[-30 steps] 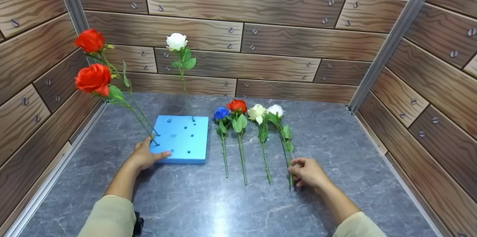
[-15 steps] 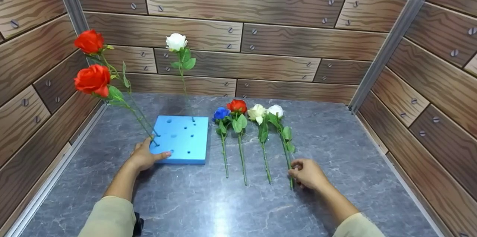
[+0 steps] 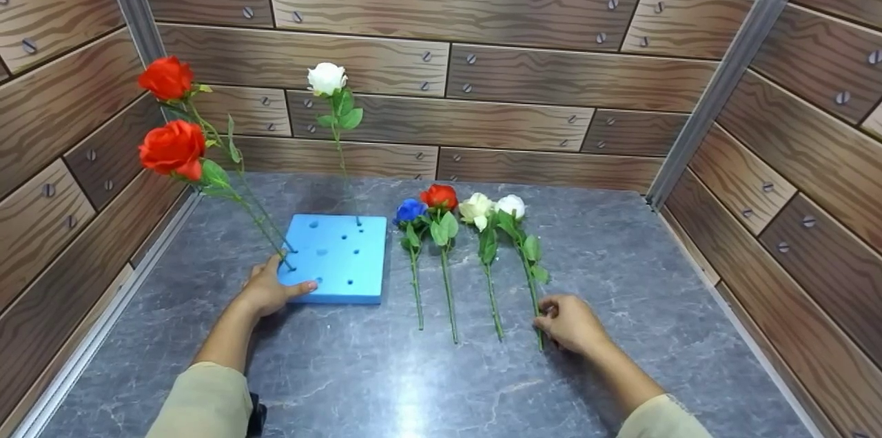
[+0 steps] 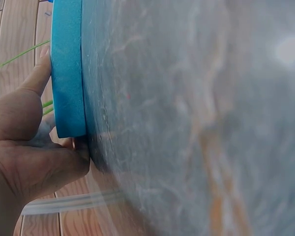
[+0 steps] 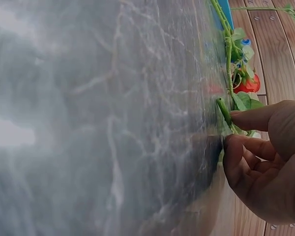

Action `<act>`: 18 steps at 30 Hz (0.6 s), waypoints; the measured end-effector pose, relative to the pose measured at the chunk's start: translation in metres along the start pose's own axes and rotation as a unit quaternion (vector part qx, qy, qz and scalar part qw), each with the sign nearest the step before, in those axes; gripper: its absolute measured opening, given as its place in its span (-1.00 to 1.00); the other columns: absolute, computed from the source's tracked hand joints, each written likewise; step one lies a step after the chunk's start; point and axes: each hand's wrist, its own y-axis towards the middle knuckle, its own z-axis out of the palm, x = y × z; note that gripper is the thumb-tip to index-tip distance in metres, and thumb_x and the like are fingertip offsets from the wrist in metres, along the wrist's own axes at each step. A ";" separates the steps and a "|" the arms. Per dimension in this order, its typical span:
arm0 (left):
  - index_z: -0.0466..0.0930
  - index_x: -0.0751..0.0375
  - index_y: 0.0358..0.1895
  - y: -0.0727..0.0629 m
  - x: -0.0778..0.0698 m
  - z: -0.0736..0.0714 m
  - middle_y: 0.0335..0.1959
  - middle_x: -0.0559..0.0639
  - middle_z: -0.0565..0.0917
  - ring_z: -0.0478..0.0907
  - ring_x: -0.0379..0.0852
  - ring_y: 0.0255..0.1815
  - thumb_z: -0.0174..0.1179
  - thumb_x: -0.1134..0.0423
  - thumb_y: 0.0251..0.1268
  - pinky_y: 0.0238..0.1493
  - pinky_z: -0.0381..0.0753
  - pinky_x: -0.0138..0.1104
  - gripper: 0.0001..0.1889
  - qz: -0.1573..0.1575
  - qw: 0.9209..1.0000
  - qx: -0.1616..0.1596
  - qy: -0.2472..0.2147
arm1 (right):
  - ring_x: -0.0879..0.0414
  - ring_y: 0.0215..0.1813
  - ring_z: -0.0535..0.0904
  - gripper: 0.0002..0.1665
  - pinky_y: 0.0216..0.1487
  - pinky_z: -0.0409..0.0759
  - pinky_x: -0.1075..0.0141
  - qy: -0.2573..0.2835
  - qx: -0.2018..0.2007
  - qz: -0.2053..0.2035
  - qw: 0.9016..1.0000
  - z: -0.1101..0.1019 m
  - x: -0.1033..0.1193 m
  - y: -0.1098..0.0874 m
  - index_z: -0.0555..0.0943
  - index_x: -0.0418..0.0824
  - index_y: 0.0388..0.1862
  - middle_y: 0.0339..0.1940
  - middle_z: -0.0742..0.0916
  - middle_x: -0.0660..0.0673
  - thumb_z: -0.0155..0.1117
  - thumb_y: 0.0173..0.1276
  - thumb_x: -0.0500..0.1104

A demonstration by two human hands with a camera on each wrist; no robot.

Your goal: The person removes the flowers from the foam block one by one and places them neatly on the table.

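Observation:
In the head view my left hand (image 3: 266,290) holds the near left corner of a blue board with holes (image 3: 332,292). Its thumb lies on top, and the left wrist view shows other fingers at the board's side (image 4: 68,73). Two red roses (image 3: 172,149) and one white rose (image 3: 326,79) stand in the board, the red ones leaning left. At the right, my right hand (image 3: 570,322) pinches the lower stem of a lying white rose (image 3: 510,206). The right wrist view shows thumb and fingers at that green stem's end (image 5: 223,110).
Left of the pinched rose lie a cream rose (image 3: 475,209), a red rose (image 3: 439,197) and a blue rose (image 3: 410,210), stems toward me. Wood-patterned walls (image 3: 441,66) enclose the grey marbled table (image 3: 344,376) at the back and sides.
My right fingers have drawn closer together at the white rose's stem. My left hand and the board have stayed in place.

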 end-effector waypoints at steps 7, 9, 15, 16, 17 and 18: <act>-0.35 0.31 0.79 0.000 0.001 0.000 0.73 0.59 -0.22 -0.28 0.68 0.73 0.42 -0.26 0.41 0.68 0.05 0.45 0.31 -0.001 1.000 0.000 -0.011 | 0.18 -0.50 0.63 -0.60 -0.38 0.61 0.29 -0.035 0.002 0.006 0.999 -0.006 0.006 0.004 0.75 -0.36 0.14 -0.34 0.80 -0.08 0.54 0.40 -0.19; -0.36 0.30 0.79 0.000 0.001 0.000 0.73 0.59 -0.22 -0.27 0.69 0.73 0.43 -0.27 0.40 0.67 0.05 0.45 0.32 0.000 1.000 0.002 -0.013 | 0.16 -0.40 0.64 -0.58 -0.30 0.62 0.25 -0.043 0.000 0.003 0.999 -0.009 0.009 0.005 0.75 -0.35 0.16 -0.29 0.79 -0.09 0.54 0.41 -0.16; -0.36 0.29 0.79 0.000 0.001 0.000 0.74 0.59 -0.24 -0.31 0.69 0.74 0.43 -0.27 0.40 0.67 0.05 0.46 0.32 0.002 1.000 0.002 -0.016 | 0.08 -0.23 0.65 -0.53 -0.20 0.62 0.20 -0.028 0.006 -0.007 1.000 -0.015 0.023 0.010 0.74 -0.31 0.22 -0.18 0.77 -0.13 0.54 0.43 -0.11; -0.36 0.30 0.79 -0.001 0.000 0.000 0.74 0.59 -0.25 -0.31 0.68 0.74 0.43 -0.26 0.41 0.67 0.05 0.46 0.31 0.003 1.000 0.002 -0.018 | 0.08 -0.22 0.65 -0.52 -0.20 0.61 0.20 -0.023 0.009 -0.007 1.000 -0.016 0.026 0.011 0.73 -0.30 0.23 -0.16 0.77 -0.14 0.54 0.43 -0.10; -0.35 0.30 0.79 -0.001 0.000 0.000 0.74 0.59 -0.25 -0.31 0.68 0.74 0.43 -0.25 0.41 0.67 0.05 0.46 0.30 0.004 1.000 0.001 -0.019 | 0.08 -0.21 0.65 -0.52 -0.20 0.60 0.21 -0.016 0.012 -0.008 1.000 -0.016 0.029 0.012 0.73 -0.30 0.24 -0.14 0.77 -0.14 0.53 0.44 -0.10; -0.35 0.31 0.79 -0.002 -0.001 -0.001 0.73 0.60 -0.25 -0.30 0.69 0.73 0.43 -0.24 0.42 0.67 0.05 0.46 0.30 0.006 1.000 0.000 -0.019 | 0.08 -0.20 0.64 -0.52 -0.21 0.60 0.22 -0.009 0.016 -0.005 1.000 -0.016 0.032 0.013 0.72 -0.29 0.26 -0.12 0.76 -0.14 0.52 0.46 -0.10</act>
